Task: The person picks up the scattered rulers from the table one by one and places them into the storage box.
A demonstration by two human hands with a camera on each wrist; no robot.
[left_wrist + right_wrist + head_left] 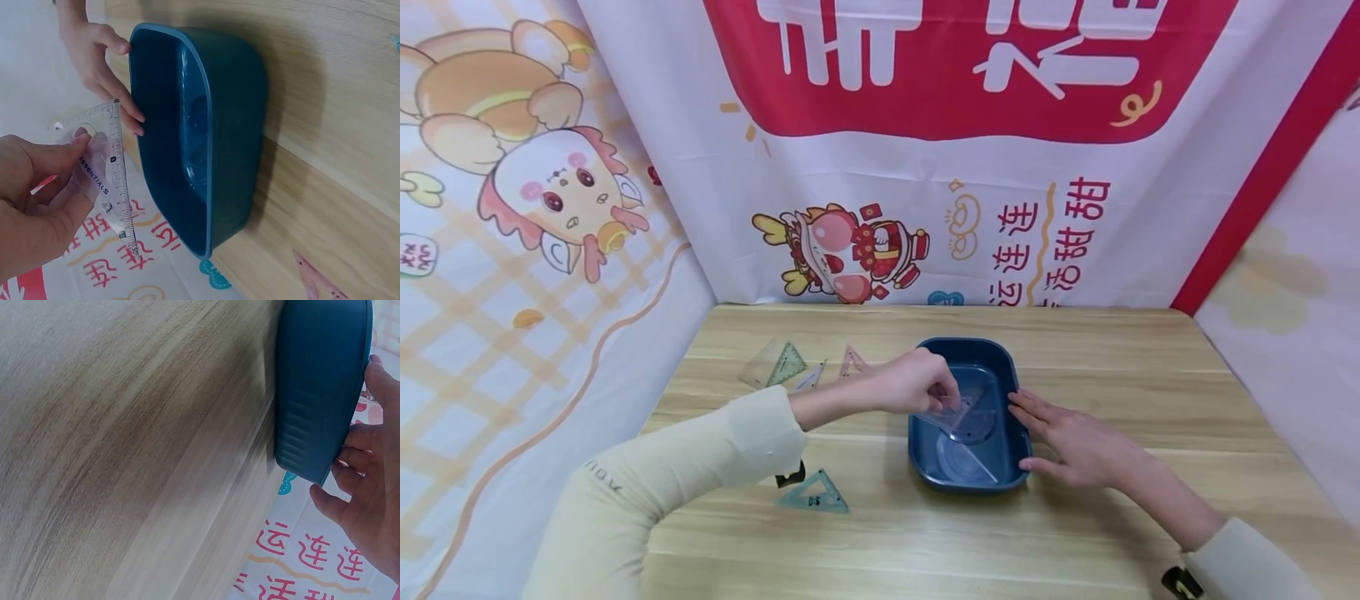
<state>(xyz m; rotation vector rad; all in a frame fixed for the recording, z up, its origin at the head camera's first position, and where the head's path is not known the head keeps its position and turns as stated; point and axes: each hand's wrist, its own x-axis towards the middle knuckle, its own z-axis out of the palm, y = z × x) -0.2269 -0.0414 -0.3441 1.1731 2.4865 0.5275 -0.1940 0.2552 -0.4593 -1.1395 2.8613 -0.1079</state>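
My left hand (925,383) is over the left side of a dark blue plastic bin (1015,375). Between thumb and fingers it pinches a clear set square (100,178) with a black scale along its long edge and the word ESSENTIALS on it. Beneath that hand, in the bin, a clear plastic piece with a rounded outline (962,462) lies on the floor. On the other side, my right hand (1071,446) touches the bin's right rim, its fingers extended along the wall. In the right wrist view those fingertips (375,362) rest at the rim.
Left of the bin on the wooden table (880,550) lie a green set square (787,364), a clear one (758,363), a small ruled triangle (811,377) and a pink triangle (852,362). A blue-green triangle (820,498) lies nearer me. Printed cloth (940,225) hangs behind.
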